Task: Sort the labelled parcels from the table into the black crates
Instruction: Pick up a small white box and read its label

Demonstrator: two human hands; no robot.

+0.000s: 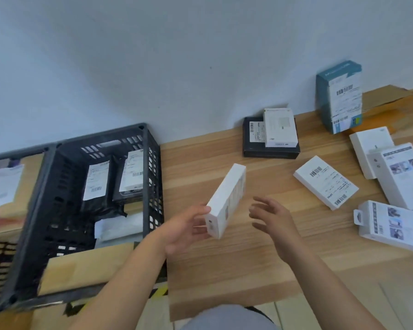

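My left hand [186,228] grips the near end of a slim white box [227,198], held on edge above the wooden table [224,265], just right of the nearer black crate [150,163]. That crate holds labelled black bags, a white parcel and a brown cardboard parcel. My right hand [271,216] hovers beside the box with fingers spread, not touching it. More parcels lie on the table: a white labelled box [326,182], a black box [270,151] with a white box [280,127] on top, and an upright teal box [339,96].
A second black crate [14,153] at far left holds a labelled brown parcel. Several white product boxes [401,177] crowd the table's right side, with flat brown cardboard [386,96] behind them. A pale wall runs behind the table. Yellow-black tape [159,290] marks the floor by the crate.
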